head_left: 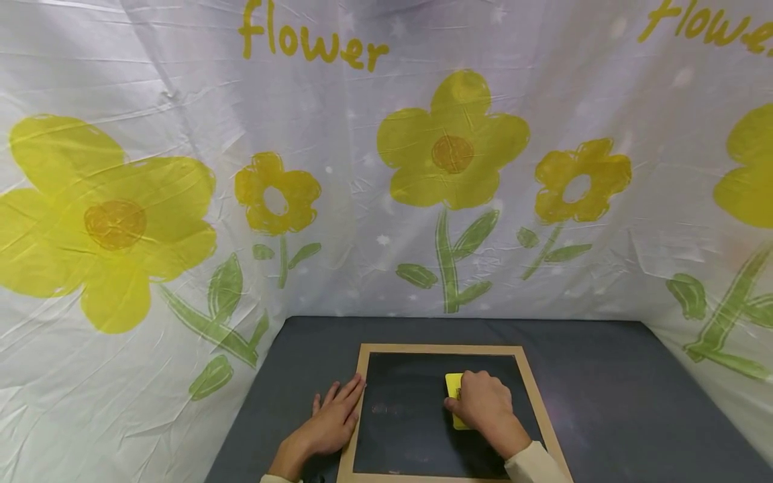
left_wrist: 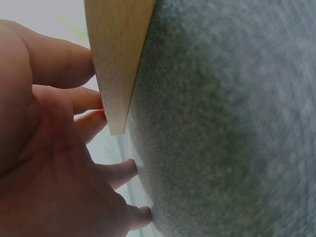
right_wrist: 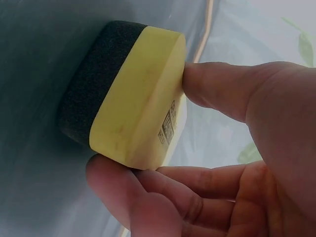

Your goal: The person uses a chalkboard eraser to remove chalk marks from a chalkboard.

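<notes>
A small blackboard (head_left: pixel 417 436) in a light wooden frame lies on the dark table cover. My right hand (head_left: pixel 486 404) grips a yellow blackboard eraser (head_left: pixel 457 417) over the right half of the board. In the right wrist view the eraser (right_wrist: pixel 133 98) has a dark felt side against the board, and my thumb and fingers hold its yellow body. Faint chalk smudges (head_left: pixel 384 408) show on the board's left side. My left hand (head_left: pixel 331 419) rests along the left edge of the frame, its fingers straight; in the left wrist view some fingertips touch the wooden frame (left_wrist: pixel 116 64) and others the cover.
The dark cloth cover (head_left: pixel 628 396) spreads around the board on both sides. Behind it and at the sides hangs a white curtain (head_left: pixel 356 268) printed with yellow flowers and the word "flower".
</notes>
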Available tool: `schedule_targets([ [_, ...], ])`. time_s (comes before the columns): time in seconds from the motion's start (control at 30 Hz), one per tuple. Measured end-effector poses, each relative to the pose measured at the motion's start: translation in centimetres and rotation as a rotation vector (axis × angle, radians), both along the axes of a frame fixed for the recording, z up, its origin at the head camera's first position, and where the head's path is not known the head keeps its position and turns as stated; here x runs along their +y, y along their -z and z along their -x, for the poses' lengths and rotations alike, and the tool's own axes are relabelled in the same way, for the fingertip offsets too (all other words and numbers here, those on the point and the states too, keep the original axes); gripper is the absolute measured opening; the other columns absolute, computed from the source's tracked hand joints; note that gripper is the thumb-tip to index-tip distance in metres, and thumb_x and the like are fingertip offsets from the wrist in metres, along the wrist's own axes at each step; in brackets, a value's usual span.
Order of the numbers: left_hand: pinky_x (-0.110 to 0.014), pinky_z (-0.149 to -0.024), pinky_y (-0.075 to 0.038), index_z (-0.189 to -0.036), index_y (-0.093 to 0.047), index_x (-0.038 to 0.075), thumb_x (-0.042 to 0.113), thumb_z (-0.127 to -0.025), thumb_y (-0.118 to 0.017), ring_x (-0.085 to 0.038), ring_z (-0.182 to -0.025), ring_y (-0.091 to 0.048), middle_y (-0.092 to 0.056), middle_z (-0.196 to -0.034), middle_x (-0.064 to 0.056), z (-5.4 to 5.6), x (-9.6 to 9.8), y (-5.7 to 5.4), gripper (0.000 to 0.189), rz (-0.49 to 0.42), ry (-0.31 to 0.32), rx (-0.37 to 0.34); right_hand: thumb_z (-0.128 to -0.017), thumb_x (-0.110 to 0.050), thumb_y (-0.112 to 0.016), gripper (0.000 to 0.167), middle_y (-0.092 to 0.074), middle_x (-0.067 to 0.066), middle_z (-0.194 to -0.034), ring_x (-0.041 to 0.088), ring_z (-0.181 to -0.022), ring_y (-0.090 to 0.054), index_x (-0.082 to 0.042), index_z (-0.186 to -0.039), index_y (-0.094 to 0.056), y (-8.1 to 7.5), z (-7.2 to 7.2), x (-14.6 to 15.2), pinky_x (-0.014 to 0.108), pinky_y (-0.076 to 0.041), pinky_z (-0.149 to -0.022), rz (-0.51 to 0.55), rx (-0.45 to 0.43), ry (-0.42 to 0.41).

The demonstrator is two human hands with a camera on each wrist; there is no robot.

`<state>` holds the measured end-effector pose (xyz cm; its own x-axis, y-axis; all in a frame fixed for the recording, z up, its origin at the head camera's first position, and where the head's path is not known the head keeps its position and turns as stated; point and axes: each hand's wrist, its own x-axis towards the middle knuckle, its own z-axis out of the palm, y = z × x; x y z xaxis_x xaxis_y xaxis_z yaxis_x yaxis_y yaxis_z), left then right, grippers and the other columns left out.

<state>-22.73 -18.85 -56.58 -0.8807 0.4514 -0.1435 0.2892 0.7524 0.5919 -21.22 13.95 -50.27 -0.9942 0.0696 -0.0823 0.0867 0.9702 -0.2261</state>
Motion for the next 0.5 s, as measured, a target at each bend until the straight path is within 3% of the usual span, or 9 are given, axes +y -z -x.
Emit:
schedule_targets([
  [0.17,-0.092,-0.116,-0.004,-0.174,-0.034,0.012,0.018,-0.114,-0.055,-0.058,-0.165,-0.016,-0.023,-0.184,-0.008,-0.3,0.3,-0.6,0.064,0.009,-0.004,-0.002,-0.088,-0.049,-0.09,0.052,-0.061,0.008,-0.079,0.024,-0.066,-0.06,-0.002,-0.103,-0.073,-0.1,-0.2,1.2,0.043,-0.056,-0.06,0.01,-0.004,0.015],
  [0.5,-0.093,-0.113,-0.001,-0.174,-0.033,0.014,0.021,-0.115,-0.053,-0.064,-0.162,-0.015,-0.023,-0.184,-0.009,-0.3,-0.1,-0.3,0.063,-0.033,0.017,0.033,-0.088,-0.05,-0.09,0.055,-0.062,0.009,-0.079,0.025,-0.066,-0.06,0.0,-0.106,-0.073,0.0,-0.2,3.0,0.043,-0.055,-0.061,-0.005,-0.015,0.032],
])
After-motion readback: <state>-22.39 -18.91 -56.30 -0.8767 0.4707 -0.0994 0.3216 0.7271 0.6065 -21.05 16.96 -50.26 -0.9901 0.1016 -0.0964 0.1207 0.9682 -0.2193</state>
